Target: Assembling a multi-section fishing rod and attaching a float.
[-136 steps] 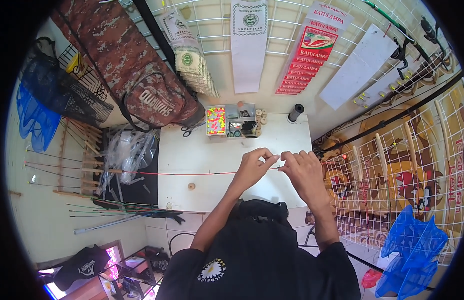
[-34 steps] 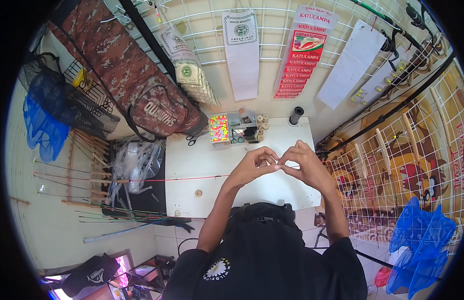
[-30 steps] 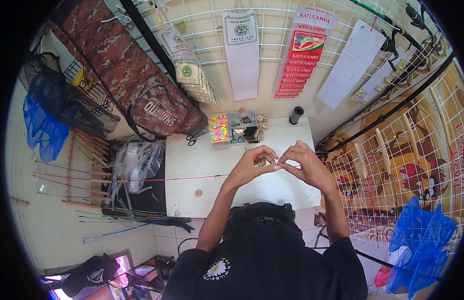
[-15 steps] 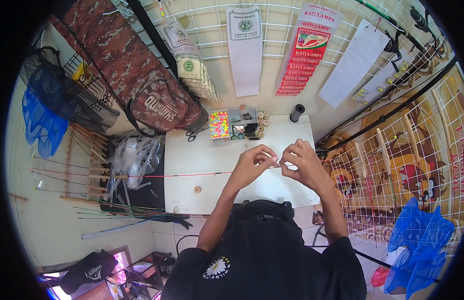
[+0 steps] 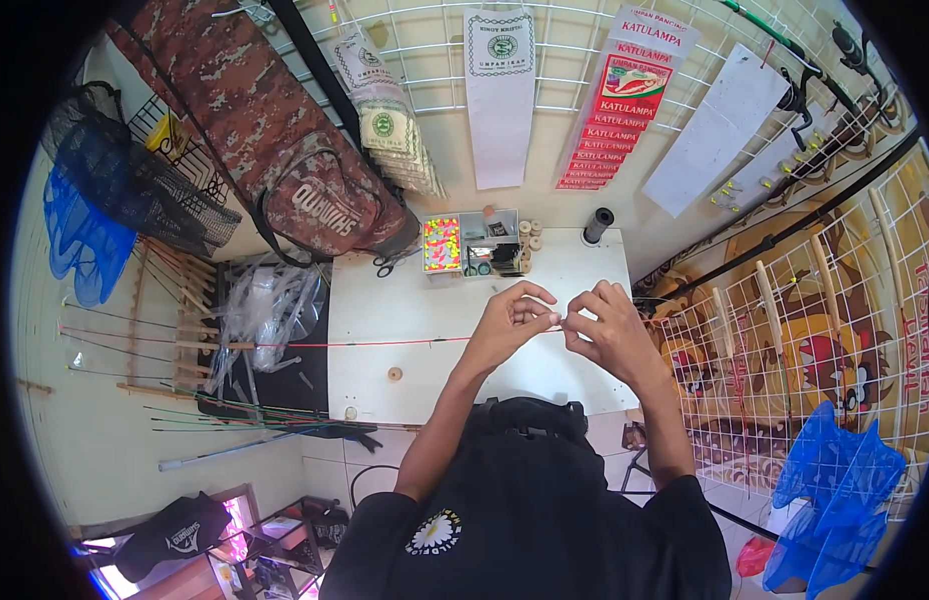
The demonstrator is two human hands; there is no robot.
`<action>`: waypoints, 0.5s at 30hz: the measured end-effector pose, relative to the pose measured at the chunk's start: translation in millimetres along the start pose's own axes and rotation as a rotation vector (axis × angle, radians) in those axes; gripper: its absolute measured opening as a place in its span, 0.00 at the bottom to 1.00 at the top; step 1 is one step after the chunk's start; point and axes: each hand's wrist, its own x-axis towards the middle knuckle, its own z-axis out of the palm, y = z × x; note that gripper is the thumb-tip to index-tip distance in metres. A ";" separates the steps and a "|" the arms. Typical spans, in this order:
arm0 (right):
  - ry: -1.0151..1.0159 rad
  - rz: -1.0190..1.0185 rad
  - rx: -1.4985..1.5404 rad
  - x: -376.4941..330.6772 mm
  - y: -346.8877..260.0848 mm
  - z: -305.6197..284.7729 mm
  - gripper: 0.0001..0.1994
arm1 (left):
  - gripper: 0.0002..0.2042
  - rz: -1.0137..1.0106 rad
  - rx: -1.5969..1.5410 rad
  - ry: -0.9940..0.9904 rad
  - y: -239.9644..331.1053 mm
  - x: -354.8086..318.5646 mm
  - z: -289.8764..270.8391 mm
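A thin red rod (image 5: 405, 342), like a slim fishing rod tip, runs level from the left across the white table to my hands. My left hand (image 5: 512, 328) is closed in a pinch on it, thumb and forefinger pressed together, the other fingers loosely curled. My right hand (image 5: 607, 328) meets it fingertip to fingertip, its thumb and forefinger pinched too. Whatever lies between the right fingertips is too small to make out. Both hands hover over the right half of the white table (image 5: 405, 310).
Along the table's back stand a compartment box (image 5: 462, 272) with bright small pieces, wooden spools (image 5: 530, 235), scissors (image 5: 387, 267) and a dark cylinder (image 5: 598, 225). One wooden disc (image 5: 395, 374) lies at front left. Clear plastic sleeves (image 5: 270, 310) lie left; a white wire grid (image 5: 765, 370) stands right.
My fingertips have come closer together, covering the small gap where the rod showed between them. My forearms have hardly moved; the whole view has shifted slightly.
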 end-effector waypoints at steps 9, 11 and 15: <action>0.007 0.031 -0.016 -4.2 1.5 -0.6 0.09 | 0.14 0.035 0.006 0.074 -7.1 -1.0 2.0; 0.029 0.044 -0.016 -4.1 1.4 -4.8 0.08 | 0.14 0.058 0.059 0.108 -10.3 -1.8 2.6; 0.022 0.066 -0.020 -4.3 -0.4 -15.7 0.08 | 0.12 0.079 0.113 0.125 -14.1 -3.5 4.3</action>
